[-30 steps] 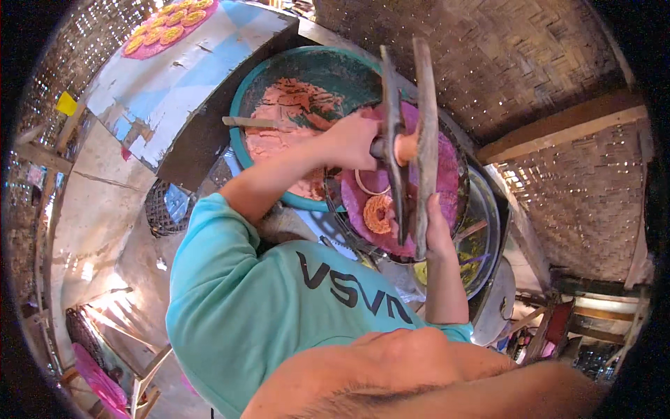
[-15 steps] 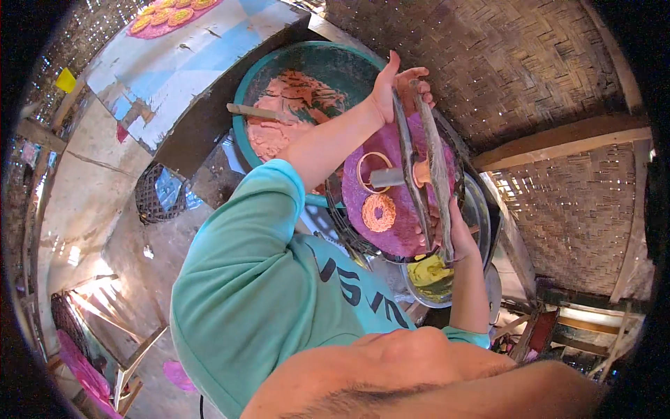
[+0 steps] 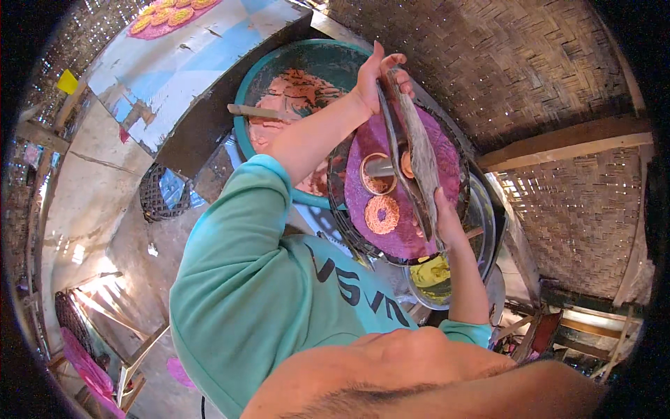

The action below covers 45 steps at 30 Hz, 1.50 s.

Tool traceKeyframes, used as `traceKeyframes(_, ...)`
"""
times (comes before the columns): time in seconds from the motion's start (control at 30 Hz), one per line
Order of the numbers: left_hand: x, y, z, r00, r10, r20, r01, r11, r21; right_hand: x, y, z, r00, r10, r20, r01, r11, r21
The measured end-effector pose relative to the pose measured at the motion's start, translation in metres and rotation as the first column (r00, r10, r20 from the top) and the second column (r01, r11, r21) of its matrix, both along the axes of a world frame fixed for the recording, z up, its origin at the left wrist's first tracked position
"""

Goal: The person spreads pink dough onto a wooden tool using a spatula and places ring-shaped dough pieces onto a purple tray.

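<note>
1. Above a purple mat [image 3: 419,209], held in both hands: a long, flat wooden press [image 3: 413,150] of two narrow boards, standing on edge across the mat.
2. Left hand [image 3: 373,73]: fingers wrapped round the far end of the press, grasping it.
3. Right hand [image 3: 443,216]: closed round the near end of the press, gripping it from below.
4. Purple mat: lies on a round dark woven tray [image 3: 342,209]; it bears one flat orange ring-patterned disc [image 3: 382,214] near its front edge and a round metal mould [image 3: 377,172] just behind that disc, touching the press.
5. Teal basin [image 3: 279,63]: left of the tray, edge to edge with it, holding orange-pink dough [image 3: 296,87]; a wooden stick [image 3: 255,112] rests across its rim.
6. Metal bowl [image 3: 436,279]: beneath the right forearm, with yellow contents.
7. Painted board [image 3: 188,63]: beyond the basin, carrying a pink mat of yellow discs [image 3: 164,15] at its far end.
</note>
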<state>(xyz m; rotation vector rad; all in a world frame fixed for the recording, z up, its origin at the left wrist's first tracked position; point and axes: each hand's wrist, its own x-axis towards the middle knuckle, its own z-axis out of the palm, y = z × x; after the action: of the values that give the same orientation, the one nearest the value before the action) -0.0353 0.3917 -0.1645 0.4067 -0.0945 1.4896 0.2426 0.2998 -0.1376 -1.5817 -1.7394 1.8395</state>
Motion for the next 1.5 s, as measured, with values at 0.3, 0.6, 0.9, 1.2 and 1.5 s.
traceKeyframes(0.3,0.01,0.023,-0.008,0.998,-0.02,0.067,0.018,0.999,0.038,-0.003,0.001,0.016,0.983,-0.128,0.131,0.087,0.954,0.286)
traceKeyframes(0.6,0.036,-0.006,-0.013,0.997,0.043,0.061,-0.027,0.968,-0.249,0.024,-0.016,0.013,0.975,-0.065,0.212,0.017,0.974,0.225)
traceKeyframes(0.9,0.002,-0.014,0.01,0.977,0.156,-0.144,-0.187,0.954,-0.234,-0.012,-0.018,-0.013,0.981,-0.091,0.17,0.03,0.943,0.331)
traceKeyframes(1.2,-0.011,-0.019,0.019,0.776,0.169,-0.607,-0.029,0.972,0.234,-0.03,0.006,0.013,0.979,-0.194,-0.06,0.195,0.818,0.541)
traceKeyframes(1.5,-0.011,-0.089,-0.068,0.125,0.638,-0.76,-0.501,0.702,0.507,-0.056,0.024,-0.019,0.996,0.065,-0.057,-0.022,0.832,0.555)
